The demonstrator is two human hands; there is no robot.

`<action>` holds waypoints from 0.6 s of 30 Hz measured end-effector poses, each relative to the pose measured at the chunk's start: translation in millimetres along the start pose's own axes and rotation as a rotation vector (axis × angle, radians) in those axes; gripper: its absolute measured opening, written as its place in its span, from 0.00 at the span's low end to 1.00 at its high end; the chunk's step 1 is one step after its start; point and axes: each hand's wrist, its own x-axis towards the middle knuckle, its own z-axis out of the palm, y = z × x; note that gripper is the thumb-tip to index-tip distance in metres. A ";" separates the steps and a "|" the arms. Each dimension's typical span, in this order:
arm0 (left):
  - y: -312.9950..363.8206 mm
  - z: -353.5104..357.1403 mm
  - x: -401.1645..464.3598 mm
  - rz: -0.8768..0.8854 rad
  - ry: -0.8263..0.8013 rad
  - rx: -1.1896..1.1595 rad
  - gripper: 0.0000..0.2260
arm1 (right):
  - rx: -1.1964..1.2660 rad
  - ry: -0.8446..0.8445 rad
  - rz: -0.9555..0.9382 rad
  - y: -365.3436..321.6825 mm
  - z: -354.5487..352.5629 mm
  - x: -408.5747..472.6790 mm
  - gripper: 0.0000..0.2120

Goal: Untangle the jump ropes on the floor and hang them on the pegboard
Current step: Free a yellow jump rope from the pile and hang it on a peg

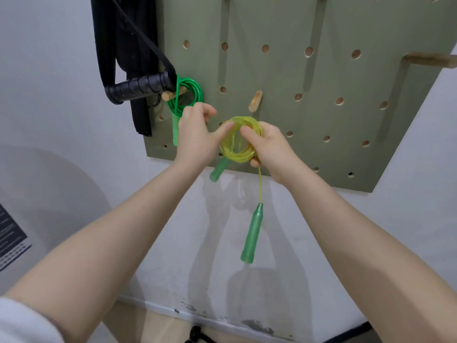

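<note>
Both hands up at the green wooden pegboard (321, 78): right hand (270, 147) clamped on the coiled translucent yellow jump rope (238, 142), left hand (196, 134) pinching its rim. Best to keep loops bunched, then slip over the bare wooden peg (255, 101) just above. Dangling green handle (252, 235) could snag. Dark green coiled rope (186, 95) already hung nearby, beside black straps (123, 45).

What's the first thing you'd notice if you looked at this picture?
The yellow rope, coiled into a ring, held by the left hand and right hand in front of the green pegboard. One green handle dangles below it. A green rope already hangs on a peg at the board's left edge.
</note>
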 end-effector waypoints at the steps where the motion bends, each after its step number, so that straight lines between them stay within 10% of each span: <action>1: 3.5 -0.3 -8.2 0.025 0.044 -0.040 0.06 | -0.082 0.050 -0.012 1.2 3.9 -2.8 0.08; 8: 25.8 6.4 -33.6 -0.290 -0.355 -0.400 0.18 | -0.432 0.052 -0.121 1.9 24.7 -26.2 0.03; 13: 7.8 -7.4 -12.8 -0.279 -0.407 -0.466 0.05 | -0.628 -0.210 -0.344 -3.6 13.8 -29.4 0.10; 18: 1.4 -10.4 1.3 -0.207 -0.447 -0.533 0.06 | -0.482 0.260 -0.469 -8.1 -12.6 -14.3 0.07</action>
